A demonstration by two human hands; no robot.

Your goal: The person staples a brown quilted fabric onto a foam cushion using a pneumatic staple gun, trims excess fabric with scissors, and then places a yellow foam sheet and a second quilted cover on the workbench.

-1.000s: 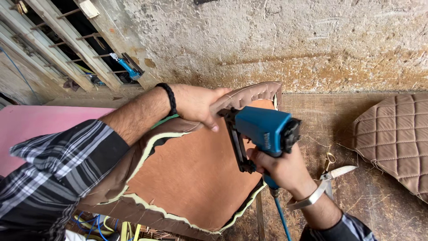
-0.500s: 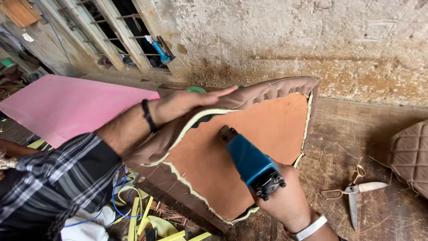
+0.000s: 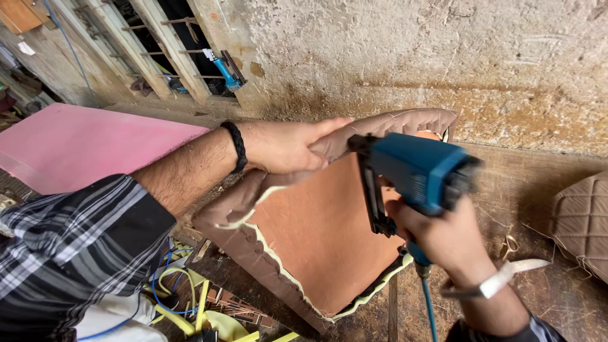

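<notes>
While the left hand (image 3: 288, 147) presses down on the top edge of the seat board (image 3: 323, 234), the right hand (image 3: 437, 237) holds a blue staple gun (image 3: 415, 177) just beside it. The left fingers lie flat and close together, pinning the brown cover (image 3: 392, 123) where it folds over the board's edge. The right fingers are wrapped tight around the gun's handle. The gun's nose points at the board near the top edge, close to the left fingertips.

The board stands tilted on the wooden counter (image 3: 557, 190), with its bare orange-brown back facing up. The cover is already pulled over the top and down the left side, and a strip of pale foam peeks out along the edges. I cannot see any staples from here, so I cannot tell how many edges are fastened. The lower right edge looks looser, with foam showing, so that part seems left to do.

A pink foam sheet (image 3: 76, 145) lies to the left, and a quilted brown cushion (image 3: 579, 221) sits at the right.
</notes>
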